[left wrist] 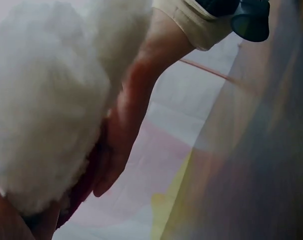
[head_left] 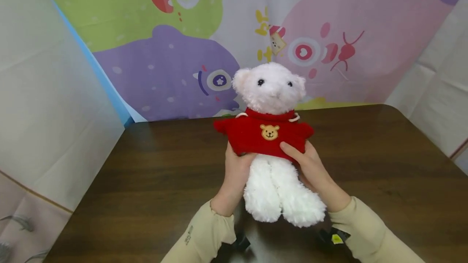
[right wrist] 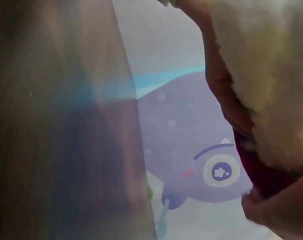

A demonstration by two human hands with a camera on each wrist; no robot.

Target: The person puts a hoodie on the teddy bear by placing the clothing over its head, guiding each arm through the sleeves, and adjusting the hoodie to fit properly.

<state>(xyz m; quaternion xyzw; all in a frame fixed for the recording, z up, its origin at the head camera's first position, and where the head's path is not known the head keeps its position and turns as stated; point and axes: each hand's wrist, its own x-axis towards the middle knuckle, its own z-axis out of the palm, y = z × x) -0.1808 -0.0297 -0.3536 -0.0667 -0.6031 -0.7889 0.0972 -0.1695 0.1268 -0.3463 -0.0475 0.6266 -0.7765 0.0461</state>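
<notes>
A white plush teddy bear (head_left: pixel 268 190) in a red sweater (head_left: pixel 248 137) is held upright over the table, facing the head camera. A tan bear-face patch (head_left: pixel 269 132) decorates the sweater's front. My left hand (head_left: pixel 237 169) grips the bear at the sweater's lower hem on the left. On the other side, my right hand (head_left: pixel 313 167) holds it with the thumb lying across the front of the sweater. The fingers behind the bear are mostly hidden. White fur (left wrist: pixel 46 100) fills much of the left wrist view, with the right hand (left wrist: pixel 124 125) beyond it.
Below the bear is a dark brown wooden table (head_left: pixel 164 165). A cartoon-printed cloth (head_left: pixel 164 72) hangs behind its far edge. Pale panels (head_left: pixel 47 72) stand at both sides. Dark devices, one with a yellow label (head_left: pixel 336 239), sit near the wrists.
</notes>
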